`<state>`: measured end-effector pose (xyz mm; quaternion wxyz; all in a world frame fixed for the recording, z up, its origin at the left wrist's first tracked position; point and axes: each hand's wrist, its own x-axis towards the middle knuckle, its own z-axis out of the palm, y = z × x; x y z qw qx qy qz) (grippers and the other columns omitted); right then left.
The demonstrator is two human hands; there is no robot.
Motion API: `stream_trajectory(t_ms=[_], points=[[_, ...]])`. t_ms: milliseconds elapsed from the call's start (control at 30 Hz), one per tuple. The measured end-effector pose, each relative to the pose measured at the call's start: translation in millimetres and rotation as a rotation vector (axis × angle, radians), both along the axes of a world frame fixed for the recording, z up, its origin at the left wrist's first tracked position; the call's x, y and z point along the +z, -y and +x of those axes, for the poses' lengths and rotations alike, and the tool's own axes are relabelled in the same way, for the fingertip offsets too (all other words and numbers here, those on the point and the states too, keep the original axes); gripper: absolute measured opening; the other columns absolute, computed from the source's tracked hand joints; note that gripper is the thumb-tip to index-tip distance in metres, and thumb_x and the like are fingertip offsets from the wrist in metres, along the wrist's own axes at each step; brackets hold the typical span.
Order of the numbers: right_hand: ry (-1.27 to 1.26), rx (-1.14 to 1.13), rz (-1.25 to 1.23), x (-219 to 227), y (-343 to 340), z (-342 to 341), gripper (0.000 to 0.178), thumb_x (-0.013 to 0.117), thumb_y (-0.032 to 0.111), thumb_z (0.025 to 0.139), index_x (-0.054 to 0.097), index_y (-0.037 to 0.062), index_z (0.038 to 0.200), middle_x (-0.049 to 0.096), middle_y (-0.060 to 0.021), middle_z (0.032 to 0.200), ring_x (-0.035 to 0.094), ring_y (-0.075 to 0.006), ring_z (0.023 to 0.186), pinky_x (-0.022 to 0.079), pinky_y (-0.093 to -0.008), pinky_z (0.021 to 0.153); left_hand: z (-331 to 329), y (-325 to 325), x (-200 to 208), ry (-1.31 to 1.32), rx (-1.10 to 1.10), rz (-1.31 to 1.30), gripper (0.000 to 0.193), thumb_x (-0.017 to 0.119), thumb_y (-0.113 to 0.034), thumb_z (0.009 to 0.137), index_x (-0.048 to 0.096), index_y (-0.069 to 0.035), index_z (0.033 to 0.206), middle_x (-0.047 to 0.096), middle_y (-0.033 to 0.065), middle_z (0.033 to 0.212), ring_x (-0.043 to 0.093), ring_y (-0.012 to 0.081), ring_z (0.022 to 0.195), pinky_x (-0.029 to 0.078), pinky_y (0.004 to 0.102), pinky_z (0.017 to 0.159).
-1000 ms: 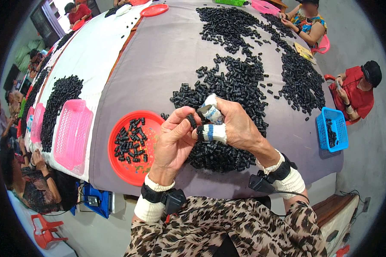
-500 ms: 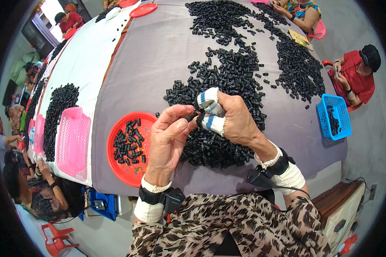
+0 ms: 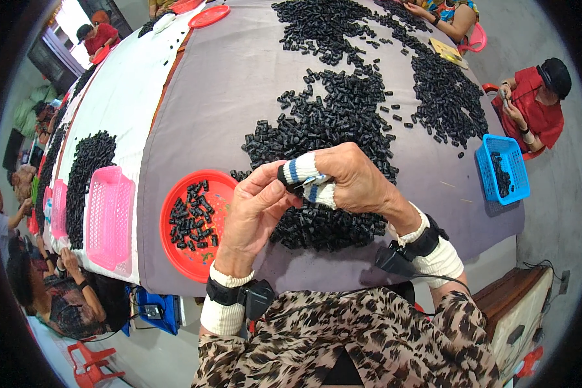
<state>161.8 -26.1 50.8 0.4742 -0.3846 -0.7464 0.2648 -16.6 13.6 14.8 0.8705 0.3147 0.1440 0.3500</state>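
Note:
In front of me, over a heap of small black cylindrical parts (image 3: pixel 323 132), my two hands meet. My left hand (image 3: pixel 257 204) pinches one small black cylindrical part (image 3: pixel 295 189), mostly hidden by the fingers. My right hand (image 3: pixel 359 178) is closed against the same part. Its thumb and forefinger wear white knitted finger sleeves (image 3: pixel 301 168) with blue stripes and black ends. Beside my left hand sits a round red tray (image 3: pixel 168 238) with several loose black parts (image 3: pixel 191 220) in it. White cuffs with black straps circle both wrists.
A pink basket (image 3: pixel 110 258) stands left of the red tray. At the right edge is a blue basket (image 3: pixel 511 158) with black parts, near a co-worker in red (image 3: pixel 543 123). More black parts (image 3: pixel 449 97) lie on the grey cloth (image 3: pixel 226 84). Other people sit along the left side.
My right hand has moved slightly down and left. Its sleeved fingers now come together over the black part, which showed more plainly before. My left hand keeps its pinch.

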Motion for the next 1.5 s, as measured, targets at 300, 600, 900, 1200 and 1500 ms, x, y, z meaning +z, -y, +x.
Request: stream_trajectory(t_ms=[300,600,900,1200,1500], points=[[-0.075,0.04,-0.186,-3.8,3.5,9.1,0.027,0.065,0.003,0.071,0.062,0.0025,0.098,0.062,-0.0069,0.068,0.052,-0.0083,0.059,0.045,-0.0243,0.057,8.9,-4.2,-9.9,-0.01,-0.031,0.046,0.033,0.064,-0.005,0.079,0.054,0.0,0.11,0.061,0.0071,0.095,0.059,0.0152,0.081,0.051,0.0308,0.071],[-0.082,0.073,-0.312,-3.5,6.4,15.7,0.034,0.066,0.008,0.073,0.059,0.0018,0.106,0.059,-0.0015,0.07,0.046,-0.005,0.06,0.042,-0.0223,0.055,16.8,2.0,3.5,0.049,0.005,0.0,0.028,0.06,0.002,0.078,0.053,-0.001,0.105,0.059,0.0054,0.094,0.059,0.0137,0.082,0.051,0.0282,0.071],[-0.079,-0.096,-0.252,1.0,10.0,3.2,0.045,0.066,0.006,0.072,0.05,0.0015,0.114,0.063,-0.0095,0.089,0.061,-0.0113,0.079,0.05,-0.0272,0.07,17.2,3.2,0.5,0.015,0.066,0.005,0.025,0.059,-0.006,0.084,0.055,0.0,0.109,0.061,0.0078,0.099,0.06,0.0129,0.086,0.052,0.0253,0.07],[0.054,-0.2,-0.248,4.1,9.4,-0.4,0.029,0.068,0.015,0.073,0.048,0.0005,0.089,0.06,-0.0131,0.071,0.062,-0.0203,0.065,0.047,-0.0316,0.058,14.6,2.4,-4.8,0.145,0.099,-0.066,0.025,0.057,-0.006,0.086,0.055,0.001,0.109,0.063,0.009,0.094,0.061,0.0149,0.086,0.051,0.0249,0.071],[0.136,-0.105,-0.406,14.0,4.3,-0.2,0.037,0.071,0.03,0.069,0.053,-0.0014,0.077,0.058,-0.0149,0.068,0.06,-0.0285,0.062,0.045,-0.0359,0.058,9.6,2.2,-4.9,0.093,0.052,-0.029,0.026,0.058,-0.008,0.085,0.055,0.001,0.11,0.063,0.0093,0.096,0.062,0.0148,0.085,0.052,0.0273,0.072]])
